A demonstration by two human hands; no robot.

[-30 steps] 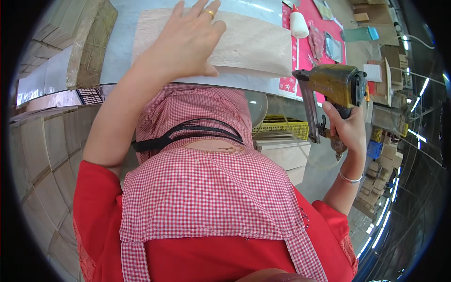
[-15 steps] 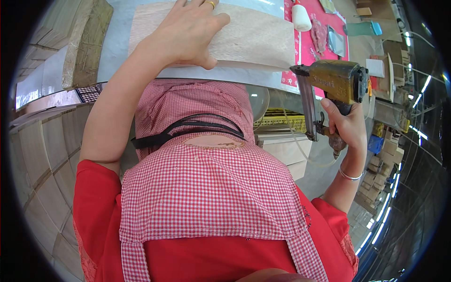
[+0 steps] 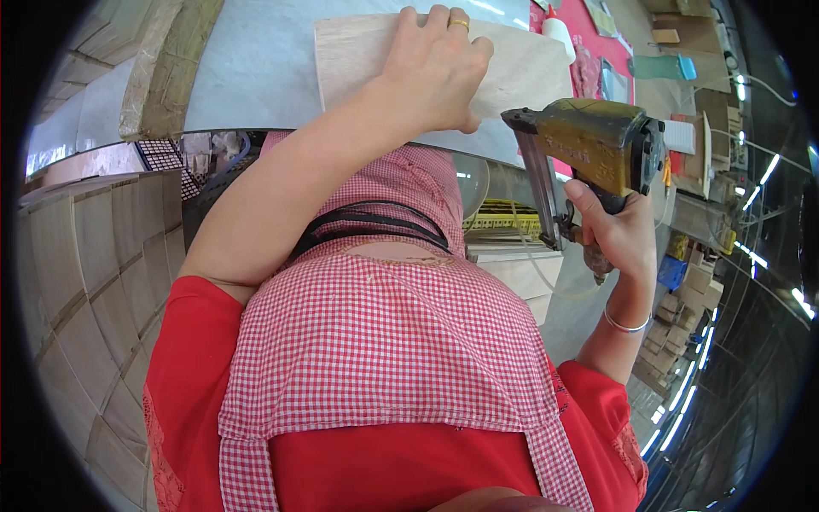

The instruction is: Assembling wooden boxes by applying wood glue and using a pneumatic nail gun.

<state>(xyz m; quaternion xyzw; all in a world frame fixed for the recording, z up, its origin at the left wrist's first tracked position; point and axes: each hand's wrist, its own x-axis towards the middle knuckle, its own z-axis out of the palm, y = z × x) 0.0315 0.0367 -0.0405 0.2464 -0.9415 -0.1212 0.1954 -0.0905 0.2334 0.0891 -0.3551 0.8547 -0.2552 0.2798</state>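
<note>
A pale wooden board (image 3: 358, 55) lies on the grey-white tabletop near its front edge. My left hand (image 3: 435, 72) spans the board, fingers bent over its far edge and thumb at the near edge. In my right hand (image 3: 618, 230) is a pneumatic nail gun (image 3: 589, 141), its brass-coloured body worn. The fingers wrap round its handle, and its nose sits just beyond the board's right end, apart from the wood as far as I can see. A thin air hose (image 3: 554, 286) hangs below the handle.
On the left of the tabletop (image 3: 247, 77) stands a taped brown block (image 3: 162, 77), with stacked boards (image 3: 94, 256) below it. At the far right are a white glue bottle (image 3: 557, 38), a pink cloth (image 3: 586, 72) and a teal container (image 3: 665, 66). A yellow crate (image 3: 508, 220) sits under the table.
My left hand and the board have moved right, toward the nail gun. The nail gun has shifted slightly left, still in my right hand.
</note>
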